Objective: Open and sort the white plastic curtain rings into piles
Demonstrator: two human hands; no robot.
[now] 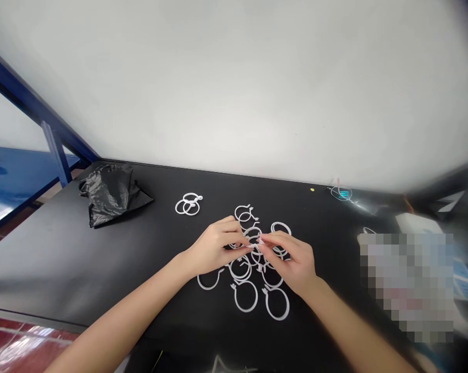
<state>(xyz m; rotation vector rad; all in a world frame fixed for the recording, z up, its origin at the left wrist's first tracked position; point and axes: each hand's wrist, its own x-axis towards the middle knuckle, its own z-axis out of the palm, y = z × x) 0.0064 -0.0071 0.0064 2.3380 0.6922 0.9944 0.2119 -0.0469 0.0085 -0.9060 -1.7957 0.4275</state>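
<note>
- White plastic curtain rings (245, 311): about a dozen lie flat in a loose, overlapping cluster on the black tabletop (43, 259), directly under the hands.
- Pinched ring (256, 247): held at the cluster's centre; the fingers hide most of it, so its long axis and facing cannot be told.
- Left hand (214, 248): fingers curled and clenched, fingertips pinching the ring from the left.
- Right hand (286, 259): fingertips closed on the same ring from the right, touching the left fingertips.
- Nearest lower rings: small tabs point away from the person, up and slightly left.
- Overlapping ring pair (188, 206): lies apart, left of the hands.
- Black plastic bag (113, 194): crumpled at the table's far left.
- Pixelated patch (407, 285): obscures the table's right side.
</note>
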